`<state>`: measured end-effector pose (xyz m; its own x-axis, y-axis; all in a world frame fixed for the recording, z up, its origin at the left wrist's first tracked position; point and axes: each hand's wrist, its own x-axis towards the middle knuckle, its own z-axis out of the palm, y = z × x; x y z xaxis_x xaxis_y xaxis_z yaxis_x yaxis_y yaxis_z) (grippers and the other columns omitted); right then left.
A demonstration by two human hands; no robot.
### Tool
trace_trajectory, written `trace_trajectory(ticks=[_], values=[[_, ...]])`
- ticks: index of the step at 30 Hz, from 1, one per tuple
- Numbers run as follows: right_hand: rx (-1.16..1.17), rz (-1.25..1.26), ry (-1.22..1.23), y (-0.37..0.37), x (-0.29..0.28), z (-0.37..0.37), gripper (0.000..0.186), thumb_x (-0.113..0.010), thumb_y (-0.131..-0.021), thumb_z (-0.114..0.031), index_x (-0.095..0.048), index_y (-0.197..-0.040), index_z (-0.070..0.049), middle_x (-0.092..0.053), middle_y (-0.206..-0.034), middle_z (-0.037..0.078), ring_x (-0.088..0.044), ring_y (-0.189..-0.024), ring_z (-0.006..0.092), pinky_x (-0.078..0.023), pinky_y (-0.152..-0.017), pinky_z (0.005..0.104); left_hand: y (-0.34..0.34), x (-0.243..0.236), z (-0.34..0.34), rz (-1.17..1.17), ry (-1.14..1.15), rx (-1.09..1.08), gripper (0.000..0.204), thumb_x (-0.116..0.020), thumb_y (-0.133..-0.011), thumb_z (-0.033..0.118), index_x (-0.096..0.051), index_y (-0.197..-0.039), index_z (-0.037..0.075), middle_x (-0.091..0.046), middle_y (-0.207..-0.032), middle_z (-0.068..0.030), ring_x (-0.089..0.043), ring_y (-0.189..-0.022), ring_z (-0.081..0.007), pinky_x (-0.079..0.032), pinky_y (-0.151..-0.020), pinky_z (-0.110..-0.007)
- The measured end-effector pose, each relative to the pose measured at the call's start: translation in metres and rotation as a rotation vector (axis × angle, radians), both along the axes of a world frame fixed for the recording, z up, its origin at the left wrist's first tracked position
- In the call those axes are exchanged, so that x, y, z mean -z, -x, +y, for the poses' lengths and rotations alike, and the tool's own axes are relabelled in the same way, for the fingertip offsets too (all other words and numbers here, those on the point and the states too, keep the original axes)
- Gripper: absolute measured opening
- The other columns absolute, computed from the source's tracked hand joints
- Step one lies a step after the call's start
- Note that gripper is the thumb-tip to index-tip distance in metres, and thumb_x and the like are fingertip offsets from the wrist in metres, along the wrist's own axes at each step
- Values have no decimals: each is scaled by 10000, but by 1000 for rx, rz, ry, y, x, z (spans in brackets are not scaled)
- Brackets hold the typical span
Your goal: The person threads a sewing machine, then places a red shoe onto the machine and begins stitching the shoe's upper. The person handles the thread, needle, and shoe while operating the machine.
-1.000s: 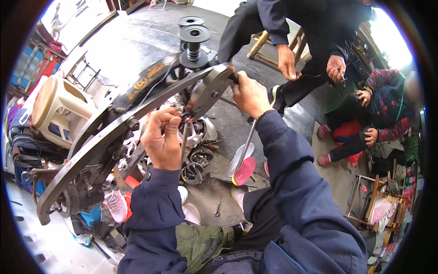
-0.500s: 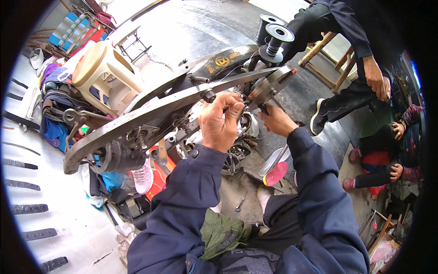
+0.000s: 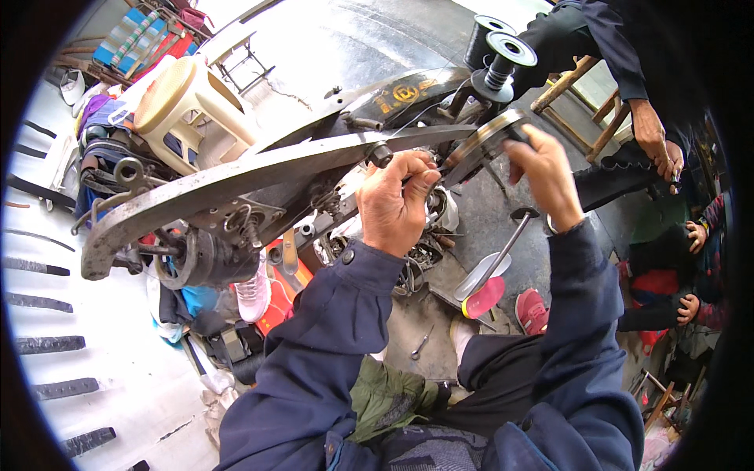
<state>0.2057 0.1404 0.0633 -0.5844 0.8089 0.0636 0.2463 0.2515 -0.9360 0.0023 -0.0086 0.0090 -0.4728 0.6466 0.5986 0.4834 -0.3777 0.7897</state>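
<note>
A shoe-repair sewing machine [image 3: 236, 177] with a long dark metal arm slants across the view in front of me. My left hand [image 3: 399, 202] is closed in a pinch under the arm, beside a black knob [image 3: 380, 155]. What lies between its fingertips, perhaps thread, is too small to make out. At the arm's far right end is a round metal handwheel [image 3: 483, 145]. My right hand [image 3: 546, 169] curls its fingers at the wheel's right side, slightly blurred. Two spools stand behind the wheel, one a white-flanged thread spool [image 3: 510, 49].
Left, a beige plastic stool [image 3: 184, 110] stands by piled bags. Below the machine are a pink sneaker [image 3: 253, 290], a pink insole [image 3: 483, 297] and a red shoe [image 3: 532, 312]. Another person's hands [image 3: 656, 141] are at the upper right, near a wooden stool [image 3: 577, 94]. Someone else sits lower right.
My right hand has moved up and right along the handwheel, which has turned; its red mark is out of sight. My left hand keeps its pinch. The view has shifted slightly.
</note>
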Motion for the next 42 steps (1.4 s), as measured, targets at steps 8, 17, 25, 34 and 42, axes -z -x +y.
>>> trace_trajectory(ticks=[8,17,25,34,42], values=[[200,-515,32,-9,105,33,276,-650,-1027,-240,-676,-1168,-3,-690,-784,119,-672,-676,202,-527,-665,395,2,-6,-2,95,-5,-30,176,-779,-942,119,-620,-866,104,-777,-887,-23,-716,-760,-233,-438,-802,-373],[-107,-130,153,3,8,-4,215,-650,-1023,-186,-672,-1010,28,-653,-748,47,-634,-652,113,-525,-632,297,-1,-4,-2,13,6,-1,167,-788,-925,88,-629,-874,85,-772,-910,-46,-720,-785,-237,-456,-804,-358],[129,-531,-60,-8,93,30,226,-653,-1014,-200,-640,-1085,14,-663,-757,81,-660,-643,158,-540,-620,329,1,-5,-3,126,18,-23,169,-798,-917,95,-632,-883,90,-773,-916,-46,-727,-792,-235,-454,-792,-364],[-345,-301,280,34,44,-38,292,-632,-1047,-214,-598,-1209,27,-625,-723,44,-657,-625,150,-529,-558,322,1,-2,-2,109,-11,-38,143,-798,-901,75,-655,-889,80,-773,-924,-54,-734,-800,-239,-477,-807,-354],[-212,-512,-52,38,42,-51,518,-618,-1016,-485,-679,-1243,-23,-719,-1165,308,-676,-1136,472,-526,-970,541,6,11,-1,83,48,47,122,-692,-1049,123,-627,-966,60,-764,-1063,-77,-734,-981,-154,-512,-1037,-343]])
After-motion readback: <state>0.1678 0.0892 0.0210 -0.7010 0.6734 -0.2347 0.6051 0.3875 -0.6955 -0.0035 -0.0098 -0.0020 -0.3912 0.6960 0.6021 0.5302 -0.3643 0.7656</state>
